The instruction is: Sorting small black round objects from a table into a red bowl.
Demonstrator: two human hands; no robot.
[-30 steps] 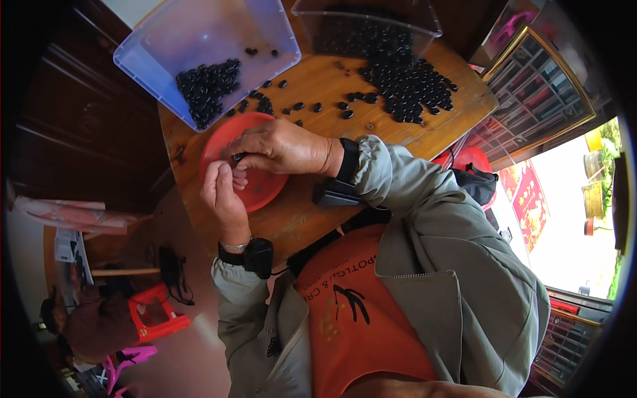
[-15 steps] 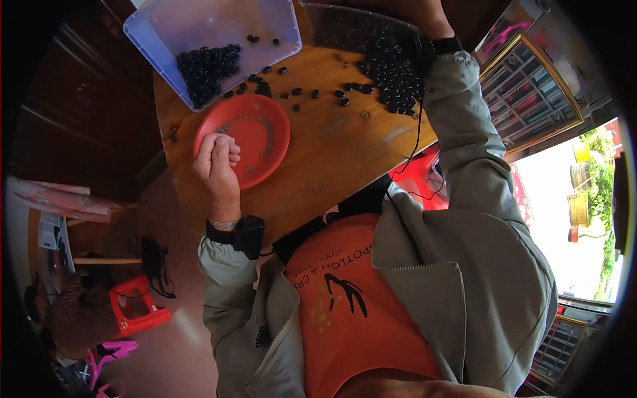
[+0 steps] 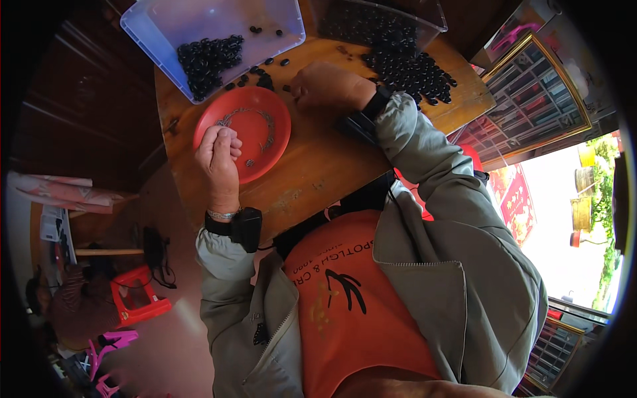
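My left hand (image 3: 218, 156) is closed, fingers curled, over the left side of a round red plate (image 3: 259, 171). Small greyish metal pieces (image 3: 271, 129) lie in an arc inside the plate; whatever the fist holds is hidden. My right hand (image 3: 332, 87) is low over the table, right of the plate, back up and fingers curled toward the wood. Its fingertips are mostly out of sight, so anything between them cannot be made out. By them lie loose, shiny black oval bead-like pieces (image 3: 265, 81). A larger heap of black pieces (image 3: 415, 76) spreads behind my right wrist.
A clear bluish plastic bin (image 3: 273, 46) holding black pieces stands at the far left of the wooden table (image 3: 298, 192). Another clear bin (image 3: 434, 28) with black pieces is at the far right. A red stool (image 3: 141, 305) stands on the floor at left.
My right hand has come from the far right bin, near and leftward, to beside the plate. More of the black heap shows. My left hand stays closed over the plate.
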